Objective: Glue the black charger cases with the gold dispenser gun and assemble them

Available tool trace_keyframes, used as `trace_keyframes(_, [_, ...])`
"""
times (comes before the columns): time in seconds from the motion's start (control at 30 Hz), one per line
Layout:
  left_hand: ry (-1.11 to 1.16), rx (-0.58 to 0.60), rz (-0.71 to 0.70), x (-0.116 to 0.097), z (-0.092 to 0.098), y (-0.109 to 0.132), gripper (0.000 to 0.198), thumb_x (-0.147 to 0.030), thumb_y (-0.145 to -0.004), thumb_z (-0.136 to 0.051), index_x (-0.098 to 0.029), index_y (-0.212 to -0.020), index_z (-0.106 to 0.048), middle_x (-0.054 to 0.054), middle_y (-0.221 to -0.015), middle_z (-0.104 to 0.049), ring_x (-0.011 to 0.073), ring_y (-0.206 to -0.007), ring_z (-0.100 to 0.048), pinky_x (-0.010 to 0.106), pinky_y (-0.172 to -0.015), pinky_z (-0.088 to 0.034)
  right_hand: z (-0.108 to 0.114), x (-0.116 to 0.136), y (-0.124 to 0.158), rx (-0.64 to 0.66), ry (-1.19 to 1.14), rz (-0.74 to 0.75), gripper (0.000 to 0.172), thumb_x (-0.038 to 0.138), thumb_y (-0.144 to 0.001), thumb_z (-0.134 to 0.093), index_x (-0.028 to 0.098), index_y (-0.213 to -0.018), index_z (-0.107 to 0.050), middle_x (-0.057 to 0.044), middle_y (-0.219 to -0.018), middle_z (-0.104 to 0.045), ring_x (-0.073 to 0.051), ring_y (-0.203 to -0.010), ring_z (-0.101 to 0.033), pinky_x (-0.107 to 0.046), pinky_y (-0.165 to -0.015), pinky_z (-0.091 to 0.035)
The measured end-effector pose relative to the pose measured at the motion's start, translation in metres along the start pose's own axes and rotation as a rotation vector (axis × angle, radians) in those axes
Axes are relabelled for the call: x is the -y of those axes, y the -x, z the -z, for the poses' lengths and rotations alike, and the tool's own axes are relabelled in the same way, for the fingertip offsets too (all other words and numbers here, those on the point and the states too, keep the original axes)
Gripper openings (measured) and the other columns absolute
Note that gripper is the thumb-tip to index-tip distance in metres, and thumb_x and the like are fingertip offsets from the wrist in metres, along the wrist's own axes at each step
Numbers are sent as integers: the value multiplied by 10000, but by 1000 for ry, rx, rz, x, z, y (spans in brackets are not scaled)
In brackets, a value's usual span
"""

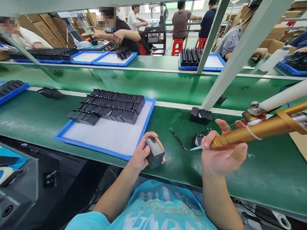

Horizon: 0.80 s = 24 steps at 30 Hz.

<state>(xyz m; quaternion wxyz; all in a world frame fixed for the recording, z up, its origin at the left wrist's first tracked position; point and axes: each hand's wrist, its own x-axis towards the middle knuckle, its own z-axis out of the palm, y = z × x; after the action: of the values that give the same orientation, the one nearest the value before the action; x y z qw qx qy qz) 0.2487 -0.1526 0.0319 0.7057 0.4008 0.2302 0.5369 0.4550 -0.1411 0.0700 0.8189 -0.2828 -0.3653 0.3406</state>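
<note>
My left hand [148, 152] is closed around a black power adapter [155, 154], a small box with an orange-marked opening on its near face. On the right, my right hand [221, 153] grips the front end of a gold dispensing pen [246, 134] with a light blue tapered tip [195, 148]. Some of its fingers are spread away from the tool. The tip points left, in front of a black adapter [197, 140] partly hidden by the hand. Between my hands, dark tweezers [177, 138] lie on the green bench.
A blue-rimmed tray [103, 149] with rows of black adapters stands on the left. More adapters [200, 116] sit by the slanted metal post [229, 67]. Another tray [9, 96] is at far left. Across the green belt [119, 80], several people work beside trays.
</note>
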Motion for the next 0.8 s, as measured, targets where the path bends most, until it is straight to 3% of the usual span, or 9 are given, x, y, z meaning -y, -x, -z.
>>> trace_keyframes(0.17, [-40, 33, -31, -1, 0, 0, 459, -512, -769, -741, -250, -1077, -524, 22, -813, -688, 218, -562, -692, 341, -498, -557, 1, 0, 0, 4, -3, -14, 388, 540, -816, -561, 323, -1137, -577, -9, -1056, -658, -83, -392, -526, -246, -320, -366])
trace_keyframes(0.33, [-197, 89, -80, -3, 12, 3, 463, -535, -823, -669, -245, -1136, -489, 38, -864, -681, 209, -613, -695, 316, -534, -544, 1, 0, 0, 9, 3, -8, 399, 548, -814, -561, 322, -1143, -575, -11, -1060, -647, -80, -393, -526, -244, -318, -367])
trace_keyframes(0.4, [-461, 100, -132, -4, 20, 3, 460, -513, -858, -633, -243, -1194, -474, 47, -915, -675, 203, -707, -694, 317, -618, -544, 1, 0, 0, 5, 2, -7, 404, 554, -810, -568, 319, -1138, -577, -12, -1048, -646, -80, -392, -527, -241, -315, -366])
trace_keyframes(0.5, [-1136, 16, -157, 0, 29, -2, 461, -427, -903, -593, -247, -1305, -457, 62, -1036, -665, 210, -877, -662, 335, -780, -516, 2, -1, 0, 10, -17, -18, 407, 555, -811, -575, 314, -1139, -577, -16, -1048, -646, -80, -395, -526, -239, -313, -363])
trace_keyframes(0.57, [-1576, -10, -127, 8, 30, -8, 481, -382, -929, -555, -227, -1368, -434, 73, -1029, -664, 229, -897, -642, 348, -792, -497, 2, -1, 1, 20, -29, -18, 398, 549, -821, -569, 314, -1142, -574, -19, -1057, -646, -80, -400, -525, -237, -314, -360])
trace_keyframes(0.63, [-1884, 37, -114, 17, 29, -12, 528, -340, -941, -532, -185, -1424, -385, 80, -955, -666, 251, -873, -627, 359, -757, -485, 2, -1, 1, 29, -39, -16, 385, 533, -834, -562, 310, -1147, -572, -21, -1063, -645, -81, -410, -529, -238, -322, -362])
trace_keyframes(0.7, [-2037, 73, -133, 24, 27, -13, 632, -333, -933, -547, -154, -1481, -291, 96, -978, -667, 267, -891, -614, 370, -751, -475, 2, -1, 2, 36, -50, -13, 376, 512, -844, -558, 306, -1158, -568, -22, -1068, -644, -83, -418, -533, -240, -329, -364])
trace_keyframes(0.8, [-2060, 3, -204, 29, 28, -11, 813, -459, -879, -614, -121, -1500, -212, 164, -1214, -615, 298, -1029, -589, 394, -804, -474, 1, -1, 2, 33, -49, -9, 372, 500, -851, -546, 304, -1167, -563, -22, -1071, -644, -81, -418, -533, -237, -326, -357])
